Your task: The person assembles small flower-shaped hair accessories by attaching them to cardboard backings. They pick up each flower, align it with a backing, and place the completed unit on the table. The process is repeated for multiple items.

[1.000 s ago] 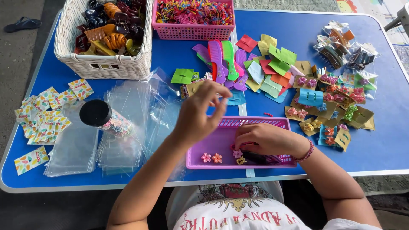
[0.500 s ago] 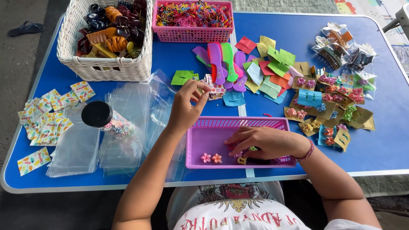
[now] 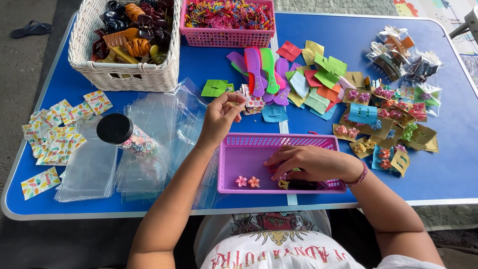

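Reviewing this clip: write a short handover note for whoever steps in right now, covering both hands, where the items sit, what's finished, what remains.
Left hand: raised over the table, fingertips pinching a small patterned card beside the comb pile.
Right hand: palm down in the purple tray, fingers on small clips at its front edge.
Two flower clips lie loose in the tray.
Done: many clips already mounted on coloured cards at the right.
Left: clear bags lie flat and look unfilled; loose clips remain in the tray.
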